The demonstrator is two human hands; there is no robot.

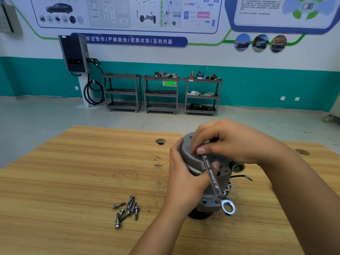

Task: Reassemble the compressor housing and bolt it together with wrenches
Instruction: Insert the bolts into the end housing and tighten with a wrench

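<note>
From the head view, the compressor housing point(190, 156) stood on the wooden table point(73, 181), and the left hand point(184, 178) gripped its 9 o'clock side. The right hand point(231, 142) pinched the wrench point(211, 174) at the housing's top, with its ring end toward 5 o'clock. Loose bolts point(127, 210) lay at the housing's 8 o'clock.

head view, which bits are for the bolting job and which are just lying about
For the job: housing, gripped by left hand; wrench, pinched by right hand; loose bolts on table.
Lying about: three carts, wall charger, posters.
</note>
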